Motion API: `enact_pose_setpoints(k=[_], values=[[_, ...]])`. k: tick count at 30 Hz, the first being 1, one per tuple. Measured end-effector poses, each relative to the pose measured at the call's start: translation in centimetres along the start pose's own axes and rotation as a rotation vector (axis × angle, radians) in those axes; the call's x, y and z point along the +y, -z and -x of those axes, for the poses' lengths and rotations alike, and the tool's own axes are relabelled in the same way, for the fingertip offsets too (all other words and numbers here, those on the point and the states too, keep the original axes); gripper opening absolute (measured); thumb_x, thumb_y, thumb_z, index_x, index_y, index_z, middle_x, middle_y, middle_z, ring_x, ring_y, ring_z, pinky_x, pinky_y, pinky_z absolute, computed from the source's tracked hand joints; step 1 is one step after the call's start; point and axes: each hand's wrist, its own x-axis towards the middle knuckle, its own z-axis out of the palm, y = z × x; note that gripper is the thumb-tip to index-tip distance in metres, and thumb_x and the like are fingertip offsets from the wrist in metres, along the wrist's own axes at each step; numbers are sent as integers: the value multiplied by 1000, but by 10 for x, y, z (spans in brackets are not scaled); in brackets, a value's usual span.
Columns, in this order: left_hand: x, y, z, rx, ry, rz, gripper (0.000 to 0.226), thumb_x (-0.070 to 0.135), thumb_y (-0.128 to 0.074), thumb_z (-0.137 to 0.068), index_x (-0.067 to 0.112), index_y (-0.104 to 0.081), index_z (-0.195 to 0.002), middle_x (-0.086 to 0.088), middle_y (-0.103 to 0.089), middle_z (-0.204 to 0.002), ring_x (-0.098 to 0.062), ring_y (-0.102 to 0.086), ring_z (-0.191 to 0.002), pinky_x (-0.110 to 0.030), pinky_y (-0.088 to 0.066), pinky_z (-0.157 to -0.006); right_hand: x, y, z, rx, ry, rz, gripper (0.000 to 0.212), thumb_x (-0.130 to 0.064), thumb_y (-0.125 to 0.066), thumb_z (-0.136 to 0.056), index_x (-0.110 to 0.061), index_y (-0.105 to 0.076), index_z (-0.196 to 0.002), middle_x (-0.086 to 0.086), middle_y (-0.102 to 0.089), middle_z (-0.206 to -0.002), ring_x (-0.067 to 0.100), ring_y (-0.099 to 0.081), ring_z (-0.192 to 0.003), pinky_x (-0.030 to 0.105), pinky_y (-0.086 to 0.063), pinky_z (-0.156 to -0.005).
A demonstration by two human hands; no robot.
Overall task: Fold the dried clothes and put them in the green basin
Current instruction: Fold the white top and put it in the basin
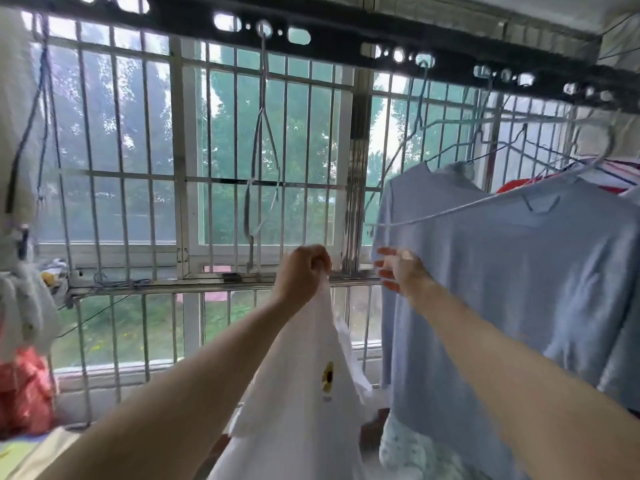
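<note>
Left hand (301, 271) grips top of white sunflower-print garment (311, 410), off hanger, unfolded. Right hand (401, 271), fingers spread, holds nothing, beside pale blue shirt (519, 271) hanging at black drying rail's (346, 36) right end. Green basin unseen; early stage.

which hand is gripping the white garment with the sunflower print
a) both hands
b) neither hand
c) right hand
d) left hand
d: the left hand is bunched round the top of the white garment, while the right hand holds nothing, its fingers spread by the edge of the blue shirt.
</note>
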Motion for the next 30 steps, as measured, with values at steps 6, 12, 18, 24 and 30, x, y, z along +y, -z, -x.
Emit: enact_pose_setpoints(k=[6,12,18,24,30], values=[[-36,8,36,-207,46,-61,42,-13,-43,-85,18,-63,-65,6,-64,-70,-12,-64,-70,-14,-49,-67,110,-36,41,-645,-261,352,57,6,-53,-82,-15,-46,-134,7,-49,-128,17,-52,-109,28,-48,-87],[-57,34,76,-419,146,-97,46,-9,-43,-90,26,-55,-62,8,-62,-71,-6,-62,-71,-20,-54,-71,162,-98,79,-1072,-259,353,55,-2,-60,-77,-18,-53,-129,3,-54,-133,20,-50,-125,35,-42,-107],[-78,66,109,-344,266,-81,48,-13,-39,-85,25,-50,-59,-6,-68,-89,-13,-62,-83,-20,-50,-73,179,-143,108,-1192,-224,481,45,-7,-65,-85,-12,-53,-128,4,-60,-125,14,-58,-109,23,-47,-96],[-97,97,138,-258,362,-94,50,-17,-32,-80,23,-46,-55,-10,-68,-91,-19,-60,-85,-29,-48,-75,221,-150,125,-1149,-138,826,23,-17,-76,-75,-18,-68,-97,-1,-63,-94,20,-63,-95,25,-49,-76],[-133,119,166,-288,423,-400,44,-7,-37,-86,28,-49,-61,4,-57,-69,-19,-56,-71,-26,-41,-61,243,-136,129,-859,-67,851,14,-22,-57,-87,-20,-57,-73,0,-62,-88,18,-59,-87,27,-41,-68]])
